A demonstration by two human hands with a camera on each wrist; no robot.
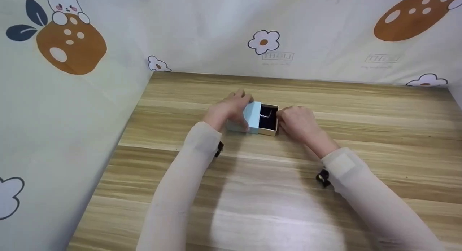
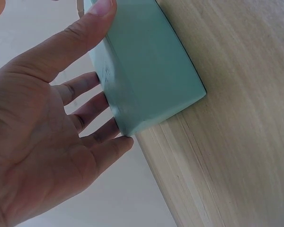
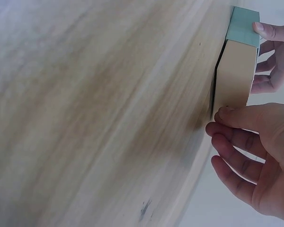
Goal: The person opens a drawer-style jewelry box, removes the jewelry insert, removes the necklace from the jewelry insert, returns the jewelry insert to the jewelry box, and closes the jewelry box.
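A small jewelry box lies on the wooden table, its beige drawer slid partway out of the light-blue sleeve. Inside the drawer, a thin silvery piece of jewelry rests on dark lining. My left hand spans the sleeve from above, thumb on the near side and fingers along the far side. In the left wrist view the sleeve's blue side shows between thumb and fingertips. At the drawer's right end, my right hand pinches the end with thumb and index finger; the other fingers curl loosely below in the right wrist view.
Wood-grained tabletop stretches around the box on every side. A pale patterned sheet with flowers and fruit rises along the back and left edges. Dark wrist devices sit under both light sleeves.
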